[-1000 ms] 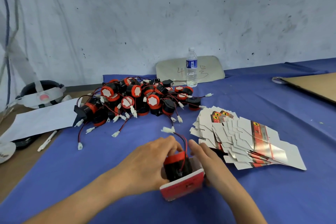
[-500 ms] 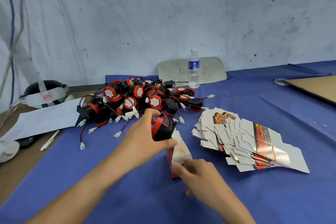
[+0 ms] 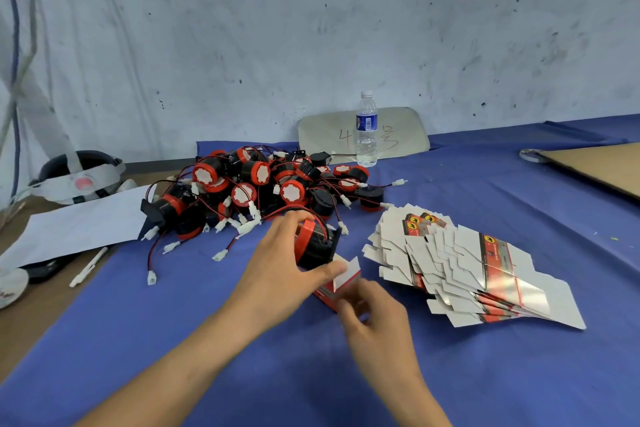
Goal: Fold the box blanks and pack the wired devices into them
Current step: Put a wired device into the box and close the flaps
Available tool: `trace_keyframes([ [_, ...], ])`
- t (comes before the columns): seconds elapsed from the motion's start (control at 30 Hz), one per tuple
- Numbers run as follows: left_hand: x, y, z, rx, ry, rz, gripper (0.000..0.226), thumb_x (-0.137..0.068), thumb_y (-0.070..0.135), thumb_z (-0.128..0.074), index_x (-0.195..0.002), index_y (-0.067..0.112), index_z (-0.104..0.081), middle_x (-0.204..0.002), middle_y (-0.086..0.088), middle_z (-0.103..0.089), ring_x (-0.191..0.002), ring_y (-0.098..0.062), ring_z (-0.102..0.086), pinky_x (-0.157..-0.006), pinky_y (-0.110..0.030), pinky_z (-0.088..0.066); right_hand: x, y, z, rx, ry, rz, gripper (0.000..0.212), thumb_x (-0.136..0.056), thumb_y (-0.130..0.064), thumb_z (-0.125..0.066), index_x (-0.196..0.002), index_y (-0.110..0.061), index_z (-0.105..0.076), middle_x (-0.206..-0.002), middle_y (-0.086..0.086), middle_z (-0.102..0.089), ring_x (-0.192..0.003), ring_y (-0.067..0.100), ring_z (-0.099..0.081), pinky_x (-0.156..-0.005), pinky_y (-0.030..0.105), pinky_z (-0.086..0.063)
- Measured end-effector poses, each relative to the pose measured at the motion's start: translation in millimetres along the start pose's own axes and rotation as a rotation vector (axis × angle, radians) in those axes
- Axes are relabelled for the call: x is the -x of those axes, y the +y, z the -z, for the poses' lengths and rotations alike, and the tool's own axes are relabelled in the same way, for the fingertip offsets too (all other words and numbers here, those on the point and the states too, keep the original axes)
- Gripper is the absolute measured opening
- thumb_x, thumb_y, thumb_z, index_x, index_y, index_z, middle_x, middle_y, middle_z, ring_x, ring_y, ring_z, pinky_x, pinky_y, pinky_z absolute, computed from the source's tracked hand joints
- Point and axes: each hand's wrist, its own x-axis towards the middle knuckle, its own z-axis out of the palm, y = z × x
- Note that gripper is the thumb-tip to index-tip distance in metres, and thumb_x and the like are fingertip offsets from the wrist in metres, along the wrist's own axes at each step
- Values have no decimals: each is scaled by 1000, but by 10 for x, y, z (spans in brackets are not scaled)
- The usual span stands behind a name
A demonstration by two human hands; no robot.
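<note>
Head view: the left hand (image 3: pixel 280 267) grips a black-and-red wired device (image 3: pixel 313 243) just above the folded box (image 3: pixel 337 288). The right hand (image 3: pixel 374 319) pinches that box's near edge.

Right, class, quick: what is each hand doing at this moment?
Left hand: grips a black-and-red wired device.
Right hand: pinches the red box.

Device pile (image 3: pixel 263 191) left of fanned box blanks (image 3: pixel 460 263); water bottle (image 3: pixel 366 130) behind both, near wall.
</note>
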Motion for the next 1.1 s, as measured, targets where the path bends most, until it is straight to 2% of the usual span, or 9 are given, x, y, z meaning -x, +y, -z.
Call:
trace_keyframes([
  [0.1, -3, 2, 31, 38, 78, -2, 48, -73, 46, -75, -106, 44, -41, -110, 14, -50, -92, -6, -54, -75, -11, -41, -59, 51, 43, -3, 152, 56, 49, -80, 4, -56, -108, -36, -54, -118, -15, -51, -105, -3, -50, -78, 11, -41],
  [0.2, -26, 16, 52, 74, 101, 3, 48, -74, 47, -73, -110, 39, -42, -111, 10, -50, -98, 0, -51, -81, -16, -43, -109, 129, 115, -70, -52, -21, 83, -83, 6, -51, -148, -34, -18, -151, -23, -18, -138, -6, -20, -107, 20, -32],
  [0.43, -139, -40, 4, 78, 105, 42, 54, -75, 40, -77, -114, 35, -41, -117, 6, -48, -101, -7, -48, -75, -5, -35, -17, 80, -15, 98, -151, 33, 54, -84, -8, -50, -120, -48, -46, -86, -19, -68, -79, 4, -60, -66, 14, -47],
  [0.6, -160, -161, 2, -44, 21, -4, 62, -66, 35, -86, -102, 53, -39, -109, 12, -37, -94, 2, -42, -78, 2, -33, 105, -87, -121, -11, -391, 48, 47, -79, -4, -45, -110, -34, -63, -88, -12, -70, -73, 8, -62, -62, 10, -42],
  [0.73, -83, -262, 20, -340, -171, -38, 62, -74, 45, -78, -127, 43, -45, -111, 5, -31, -113, -15, -44, -99, -33, -42, 73, -92, -133, -231, -290, 6, 35, -66, -8, -40, -79, -29, -64, -78, 2, -70, -77, 26, -66, -75, 46, -55],
  [0.83, -69, -257, 35, -663, -209, -117, 60, -85, 60, -56, -137, 37, -38, -114, 2, -25, -115, -19, -35, -97, -36, -39, 5, 11, -96, -228, -141, -98, 25, -74, -2, -44, -71, -23, -56, -74, 10, -67, -68, 26, -59, -74, 59, -51],
  [0.93, -76, -240, 20, -755, -220, -94, 58, -87, 63, -47, -132, 28, -39, -121, 1, -26, -118, -18, -31, -97, -37, -41, -34, 73, -39, -138, -158, -161, 37, -83, -3, -45, -79, -39, -51, -82, 22, -62, -60, 21, -45, -56, 40, -46],
  [1.03, -74, -252, -28, -815, -223, 12, 64, -87, 67, -41, -128, 18, -40, -139, -4, -26, -132, -22, -27, -99, -38, -41, -19, 100, -19, 64, -261, -74, 46, -81, -7, -46, -99, -49, -51, -67, -6, -57, -50, 9, -41, -52, 24, -35],
  [1.1, -39, -276, -89, -948, -240, 89, 72, -87, 72, -31, -130, 16, -38, -155, -4, -10, -145, -26, -8, -106, -47, -36, -9, 87, -36, 172, -255, -9, 47, -82, -8, -48, -110, -46, -52, -93, -22, -54, -64, 5, -50, -58, 16, -38],
])
